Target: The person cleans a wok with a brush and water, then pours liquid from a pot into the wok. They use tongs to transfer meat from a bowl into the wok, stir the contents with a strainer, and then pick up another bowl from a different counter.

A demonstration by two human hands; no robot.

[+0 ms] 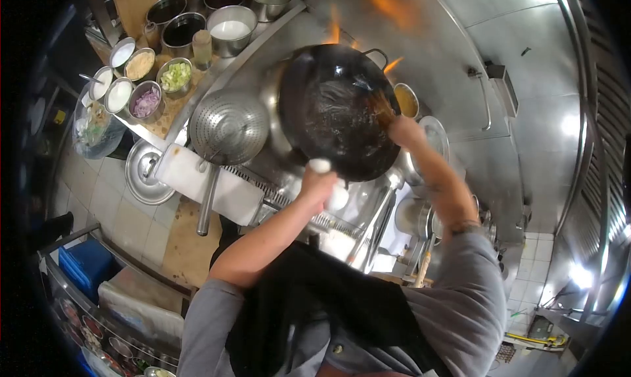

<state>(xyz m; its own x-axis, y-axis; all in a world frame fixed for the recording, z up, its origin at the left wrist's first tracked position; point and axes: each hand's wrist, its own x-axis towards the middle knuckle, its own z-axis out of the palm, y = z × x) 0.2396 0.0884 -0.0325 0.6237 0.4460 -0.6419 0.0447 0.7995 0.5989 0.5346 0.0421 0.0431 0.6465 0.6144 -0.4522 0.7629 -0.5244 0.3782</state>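
Observation:
A large dark wok [305, 124] sits tilted on the stove, its inside wet and shiny. My left hand [317, 188] is closed around a white cloth [338, 198] at the wok's near edge; any handle under the cloth is hidden. Over the right side of the wok, my right hand [407, 134] is closed on a brown bamboo wok brush [381, 107], its bristle end blurred and down inside the wok. Orange flames [335, 25] rise behind the far rim.
A perforated metal strainer [229, 128] lies left of the wok. Farther left stand bowls of chopped red onion [146, 103] and chopped green vegetable [175, 77], with metal pots of sauce [185, 34] behind. A yellow-filled container [406, 101] and ladles [378, 212] are on the right.

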